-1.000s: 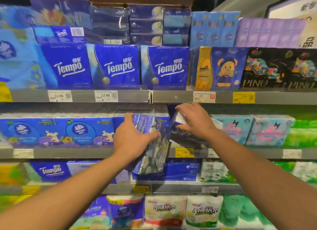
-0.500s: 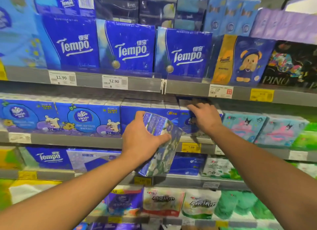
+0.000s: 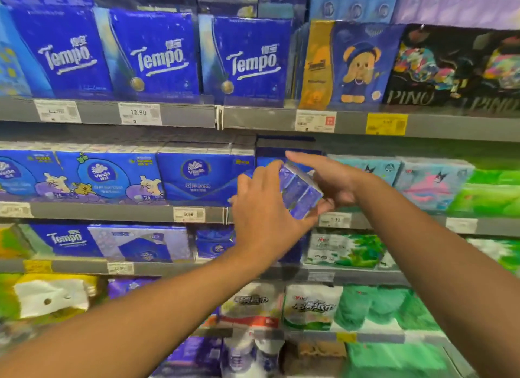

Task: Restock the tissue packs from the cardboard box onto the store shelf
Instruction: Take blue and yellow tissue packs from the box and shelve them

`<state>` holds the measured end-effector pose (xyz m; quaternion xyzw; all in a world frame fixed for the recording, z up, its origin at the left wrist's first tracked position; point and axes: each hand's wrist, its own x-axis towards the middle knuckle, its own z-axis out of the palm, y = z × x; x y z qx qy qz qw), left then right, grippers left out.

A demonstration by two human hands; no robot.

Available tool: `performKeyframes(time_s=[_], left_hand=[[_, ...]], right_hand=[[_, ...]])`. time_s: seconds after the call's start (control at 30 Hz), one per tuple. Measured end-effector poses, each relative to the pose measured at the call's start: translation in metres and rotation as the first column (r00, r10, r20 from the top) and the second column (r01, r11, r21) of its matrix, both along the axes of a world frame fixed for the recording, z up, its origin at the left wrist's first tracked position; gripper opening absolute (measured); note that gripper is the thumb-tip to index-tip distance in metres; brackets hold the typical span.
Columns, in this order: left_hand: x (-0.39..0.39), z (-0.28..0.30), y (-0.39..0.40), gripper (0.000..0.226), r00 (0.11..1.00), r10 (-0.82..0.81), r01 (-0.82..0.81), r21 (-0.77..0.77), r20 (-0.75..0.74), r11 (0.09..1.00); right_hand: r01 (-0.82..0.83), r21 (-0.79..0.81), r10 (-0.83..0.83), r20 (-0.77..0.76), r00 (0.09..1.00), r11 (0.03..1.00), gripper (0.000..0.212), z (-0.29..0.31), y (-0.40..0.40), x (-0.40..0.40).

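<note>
Both hands are on one tissue pack (image 3: pixel 299 193), held tilted in front of the second shelf (image 3: pixel 112 213), just right of the blue Vinda packs (image 3: pixel 199 177). My left hand (image 3: pixel 264 208) wraps it from the seven o'clock side, thumb up along its near edge; my right hand (image 3: pixel 326 177) cups the two o'clock end, fingers curled over the top. So the grip is closed on the pack from both sides. I judge this the placing step: the pack sits at the mouth of a dark gap (image 3: pixel 287 145) at twelve o'clock. Next I should level it and slide it straight in, minding the shelf above. No cardboard box is in view.
</note>
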<state>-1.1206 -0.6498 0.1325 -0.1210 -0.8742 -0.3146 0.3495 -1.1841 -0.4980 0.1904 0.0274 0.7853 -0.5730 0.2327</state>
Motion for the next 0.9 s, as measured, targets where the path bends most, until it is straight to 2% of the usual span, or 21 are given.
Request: performKeyframes(time_s=[0.1,0.17,0.23,0.37,0.43,0.5,0.53,0.6,0.67,0.77,0.83,0.9], left_hand=[[-0.001,-0.014,0.024,0.114,0.998,-0.007,-0.002,-0.133,-0.064,0.991],[-0.003,-0.023,0.031,0.116,0.993,-0.103,0.095,-0.112,-0.060,0.989],[-0.006,-0.034,0.032,0.108,0.963,-0.263,0.258,-0.085,-0.062,0.963],[-0.007,-0.037,0.014,0.080,0.864,-0.498,0.496,-0.047,-0.078,0.867],[-0.012,-0.028,0.000,0.060,0.826,-0.552,0.555,-0.006,-0.114,0.832],[-0.021,-0.023,-0.012,0.044,0.847,-0.509,0.519,0.027,-0.154,0.854],[-0.026,-0.021,-0.018,0.041,0.875,-0.457,0.471,0.063,-0.162,0.880],[-0.034,-0.018,-0.028,0.041,0.939,-0.322,0.338,0.152,-0.123,0.929],[-0.040,-0.013,-0.040,0.049,0.982,-0.189,0.190,0.184,-0.023,0.965],[-0.049,-0.006,-0.053,0.070,0.988,-0.114,0.092,0.186,0.108,0.978],[-0.054,-0.004,-0.055,0.082,0.980,-0.148,0.131,0.126,0.135,0.983],[-0.059,-0.004,-0.053,0.079,0.979,-0.166,0.167,0.002,0.116,0.986]], right_hand=[[-0.013,-0.068,0.009,-0.064,0.998,0.998,0.064,-0.008,0.021,0.003],[0.051,-0.073,-0.059,-0.102,0.993,0.996,0.076,-0.020,0.032,0.002],[0.075,-0.100,-0.088,-0.123,0.989,0.992,0.078,-0.026,0.037,0.004],[0.028,-0.151,-0.069,-0.273,0.959,0.988,0.062,-0.021,0.046,0.007],[0.038,-0.023,-0.044,-0.413,0.910,0.999,0.084,-0.011,0.042,0.005],[0.082,0.260,0.090,-0.589,0.803,0.962,0.121,-0.002,0.030,0.001],[0.122,0.389,0.183,-0.658,0.730,0.913,0.130,0.001,0.025,-0.001],[0.177,0.580,0.393,-0.715,0.578,0.795,0.131,0.007,0.017,-0.004],[0.239,0.708,0.564,-0.686,0.461,0.665,0.124,0.012,0.015,-0.004],[0.331,0.803,0.687,-0.596,0.416,0.495,0.117,0.003,0.016,-0.006],[0.317,0.823,0.728,-0.566,0.386,0.471,0.113,-0.009,0.015,-0.010],[0.337,0.841,0.775,-0.529,0.347,0.424,0.107,-0.017,0.013,-0.017]])
